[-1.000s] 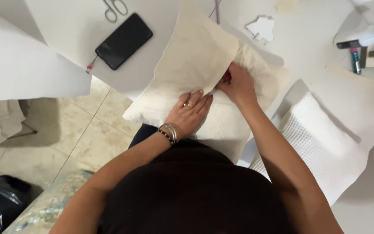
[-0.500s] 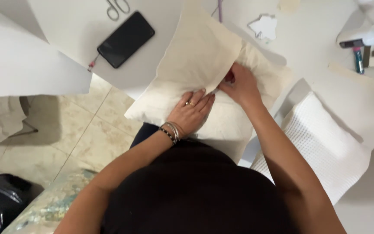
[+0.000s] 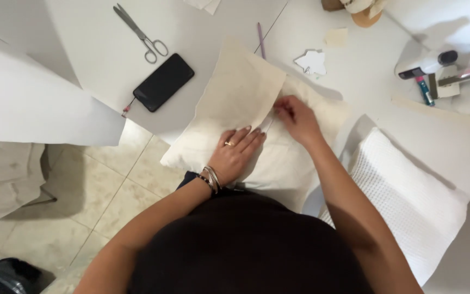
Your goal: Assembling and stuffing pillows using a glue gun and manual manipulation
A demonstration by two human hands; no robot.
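A cream pillow (image 3: 295, 163) lies at the near edge of the white table (image 3: 218, 27), partly overhanging it. A cream fabric cover (image 3: 237, 95) lies flat over the pillow's left part. My left hand (image 3: 237, 152), with a ring and bracelets, presses flat on the pillow at the cover's lower edge. My right hand (image 3: 295, 117) pinches the cover's right edge with closed fingers, beside a thin pale strip.
Scissors (image 3: 140, 32) and a black phone (image 3: 163, 81) lie on the table to the left. A pen (image 3: 260, 41), a white paper cut-out (image 3: 311, 61) and tools (image 3: 436, 73) lie behind. A white waffle-textured pillow (image 3: 409, 201) sits at the right. Tiled floor (image 3: 104, 179) lies below left.
The view has shifted so that more of the table's far side shows. My right hand has slid slightly along the cover's edge; my left hand stays pressed on the pillow.
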